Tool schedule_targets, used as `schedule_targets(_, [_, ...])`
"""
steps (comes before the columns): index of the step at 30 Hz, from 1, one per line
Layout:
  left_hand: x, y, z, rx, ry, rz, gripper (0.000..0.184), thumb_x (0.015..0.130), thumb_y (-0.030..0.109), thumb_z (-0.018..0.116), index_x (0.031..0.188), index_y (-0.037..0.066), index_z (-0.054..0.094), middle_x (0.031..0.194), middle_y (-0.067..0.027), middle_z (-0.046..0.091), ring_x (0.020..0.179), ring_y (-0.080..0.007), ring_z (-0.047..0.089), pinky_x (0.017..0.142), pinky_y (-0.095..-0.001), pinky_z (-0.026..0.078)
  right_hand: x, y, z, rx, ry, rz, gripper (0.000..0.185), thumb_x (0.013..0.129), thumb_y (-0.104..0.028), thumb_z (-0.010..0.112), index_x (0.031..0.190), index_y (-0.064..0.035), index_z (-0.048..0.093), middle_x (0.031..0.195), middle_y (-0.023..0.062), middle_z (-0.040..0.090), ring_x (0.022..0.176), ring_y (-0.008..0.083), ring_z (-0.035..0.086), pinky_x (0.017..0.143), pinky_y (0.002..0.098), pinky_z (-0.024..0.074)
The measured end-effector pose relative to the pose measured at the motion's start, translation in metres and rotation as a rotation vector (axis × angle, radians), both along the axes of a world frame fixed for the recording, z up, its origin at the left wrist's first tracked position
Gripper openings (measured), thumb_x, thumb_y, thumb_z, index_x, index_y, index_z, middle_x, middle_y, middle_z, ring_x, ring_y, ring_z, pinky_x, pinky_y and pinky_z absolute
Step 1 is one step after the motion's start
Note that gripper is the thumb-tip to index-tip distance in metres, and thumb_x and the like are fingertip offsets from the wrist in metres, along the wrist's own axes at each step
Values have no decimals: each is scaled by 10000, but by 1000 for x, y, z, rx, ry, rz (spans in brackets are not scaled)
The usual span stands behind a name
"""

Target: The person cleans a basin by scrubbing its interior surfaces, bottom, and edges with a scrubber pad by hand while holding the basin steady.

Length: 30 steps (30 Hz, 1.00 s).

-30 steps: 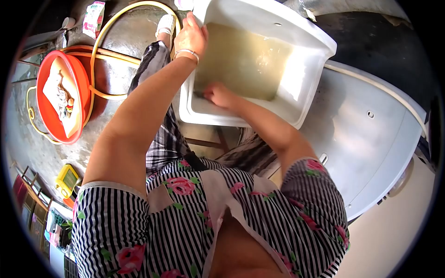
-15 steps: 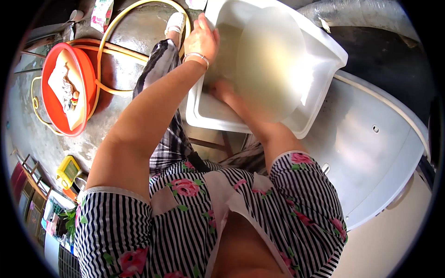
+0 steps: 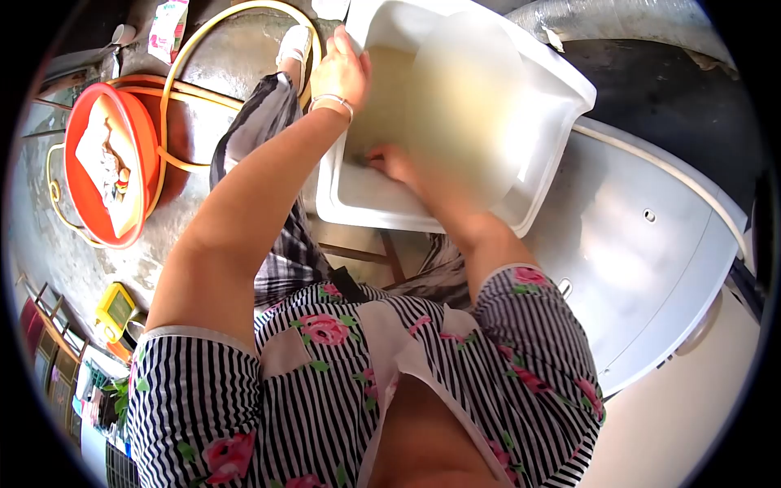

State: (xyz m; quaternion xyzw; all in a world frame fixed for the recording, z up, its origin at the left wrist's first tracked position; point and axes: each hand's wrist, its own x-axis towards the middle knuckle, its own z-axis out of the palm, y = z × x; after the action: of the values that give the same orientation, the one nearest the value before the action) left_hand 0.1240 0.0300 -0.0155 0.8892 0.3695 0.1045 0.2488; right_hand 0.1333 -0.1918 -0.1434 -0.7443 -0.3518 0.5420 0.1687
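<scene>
A large white plastic tub (image 3: 561, 130) sits in front of me, with cloudy yellowish water (image 3: 390, 93) in it. My left hand (image 3: 342, 75), a bracelet at its wrist, is closed over the tub's left rim. Inside, my right hand (image 3: 394, 163) is low by the near left corner, fingers bent and pinched together. Something small and dark shows at its fingertips, too unclear to name. A hazy blurred oval hides much of the tub's right half and part of my right forearm.
A red basin (image 3: 150, 146) with a board and cloth in it stands on the wet floor at left, beside a looped yellow hose (image 3: 169, 89). A grey plastic panel (image 3: 634, 268) lies right of the tub. A silvery duct (image 3: 618, 20) runs behind it.
The whole view has shifted slightly left. My right hand's fingers show more clearly near the tub's corner, with a dark bit at their tips. My left hand remains on the rim.
</scene>
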Motion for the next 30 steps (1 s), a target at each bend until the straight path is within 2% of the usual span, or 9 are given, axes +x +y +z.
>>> schedule_targets(4, [1, -1, 8, -53, 31, 1, 541, 903, 239, 500, 1323, -42, 305, 1246, -280, 503, 935, -402, 621, 792, -464, 509, 29, -29, 12, -106, -245, 129, 237, 793, -214, 696, 1027, -180, 708, 1117, 88, 663, 1080, 282, 595, 926, 404, 468])
schedule_targets(11, [-4, 0, 7, -41, 27, -13, 537, 910, 249, 498, 1322, -41, 315, 1248, -284, 501, 930, -397, 626, 793, -460, 513, 83, -105, 45, -613, -372, 203, 289, 817, -201, 607, 1065, -73, 684, 1133, 167, 647, 1078, 299, 615, 897, 407, 497])
schedule_targets(14, [-2, 5, 9, -62, 48, -15, 556, 911, 254, 491, 1329, -61, 302, 1258, -293, 494, 925, -404, 629, 802, -463, 505, 60, -79, -15, -553, -286, 389, 315, 798, -223, 602, 1027, -21, 679, 1093, 187, 657, 1021, 320, 639, 849, 394, 522])
schedule_targets(16, [-3, 5, 8, -64, 53, -16, 562, 911, 256, 490, 1334, -61, 299, 1260, -292, 494, 929, -404, 628, 799, -467, 501, 28, -52, -24, -373, -251, 87, 314, 786, -227, 596, 987, -1, 679, 1066, 189, 664, 997, 319, 645, 838, 394, 525])
schedule_targets(18, [-2, 5, 9, -51, 51, -17, 566, 911, 260, 488, 1336, -61, 297, 1261, -292, 494, 932, -405, 628, 800, -469, 496, -6, -30, -82, -291, -342, 126, 286, 780, -202, 586, 961, -3, 683, 1054, 176, 670, 971, 319, 651, 826, 400, 529])
schedule_targets(20, [-2, 3, 9, -24, 50, -17, 566, 911, 265, 485, 1336, -60, 298, 1260, -291, 496, 933, -406, 627, 804, -469, 492, -12, -9, -52, -182, -213, 276, 257, 797, -178, 596, 979, -21, 688, 1040, 167, 670, 969, 321, 643, 835, 397, 518])
schedule_targets(24, [0, 3, 4, -26, 39, 2, 567, 895, 262, 518, 1327, -25, 288, 1207, -243, 510, 946, -392, 621, 800, -467, 507, -15, -4, 68, 219, 103, -32, 250, 812, -202, 645, 1004, -49, 693, 1004, 145, 667, 936, 305, 631, 831, 380, 498])
schedule_targets(26, [-1, 3, 7, -21, 49, -15, 562, 910, 269, 490, 1335, -43, 296, 1244, -268, 506, 941, -398, 626, 821, -470, 487, -11, -19, 85, 383, 147, 6, 262, 812, -232, 670, 1011, -63, 696, 988, 138, 663, 916, 290, 627, 827, 371, 490])
schedule_targets(30, [-3, 1, 3, -10, 47, -20, 562, 921, 279, 472, 1347, -43, 297, 1262, -271, 504, 944, -399, 627, 826, -474, 479, 4, -45, 53, 147, 89, -154, 247, 808, -236, 672, 991, -73, 703, 979, 139, 657, 894, 302, 626, 828, 371, 489])
